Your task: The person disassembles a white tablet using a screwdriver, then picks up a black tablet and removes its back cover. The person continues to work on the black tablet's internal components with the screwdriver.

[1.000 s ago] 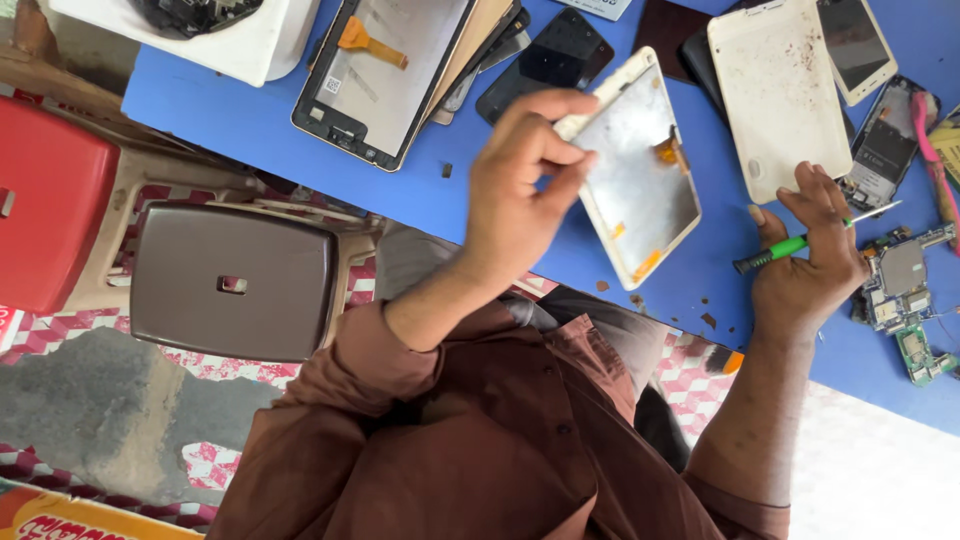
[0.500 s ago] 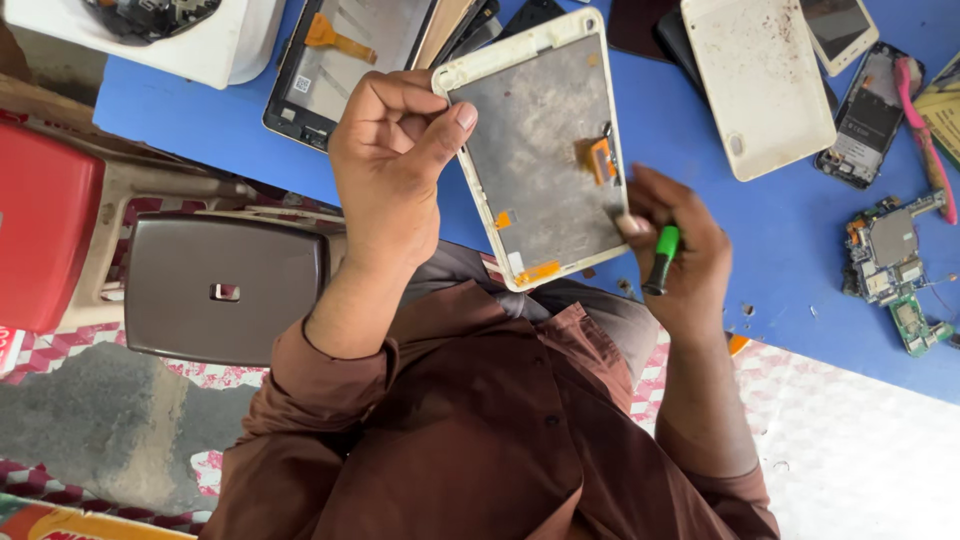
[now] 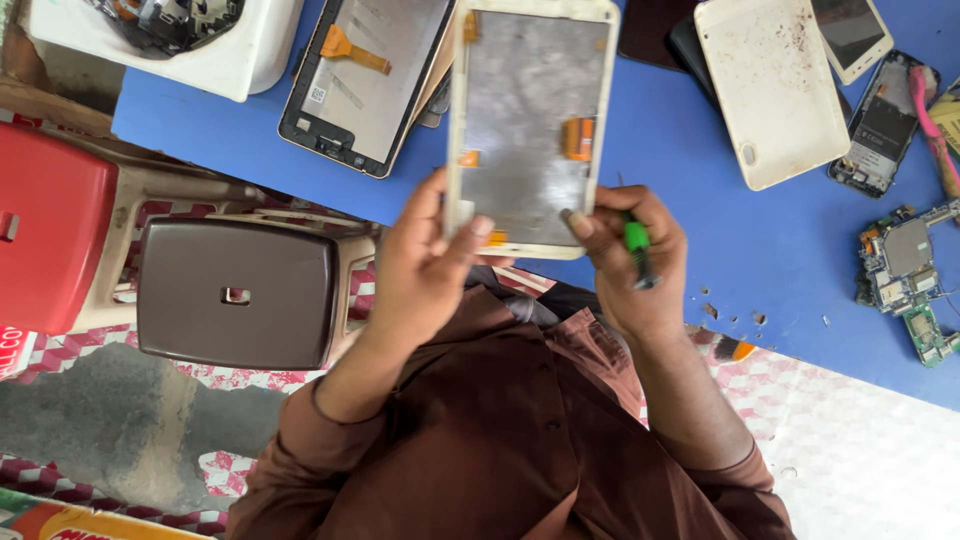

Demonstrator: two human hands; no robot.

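Both hands, left [image 3: 425, 265] and right [image 3: 635, 265], grip the open tablet [image 3: 528, 125] over the worktop's [image 3: 680, 150] near edge, the right also pinching a screwdriver [image 3: 636, 245] whose tip could snag the orange ribbon [image 3: 578, 138].

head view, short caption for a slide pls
Both hands, left hand and right hand, hold an opened tablet above a blue table.

Bare blue table [image 3: 690, 200] lies open at centre right, between the held tablet frame [image 3: 528, 120] and the white back cover [image 3: 770, 90]. A circuit board [image 3: 905, 270] blocks the right edge; a white tub [image 3: 240, 60] and an opened tablet [image 3: 365, 80] crowd the upper left.
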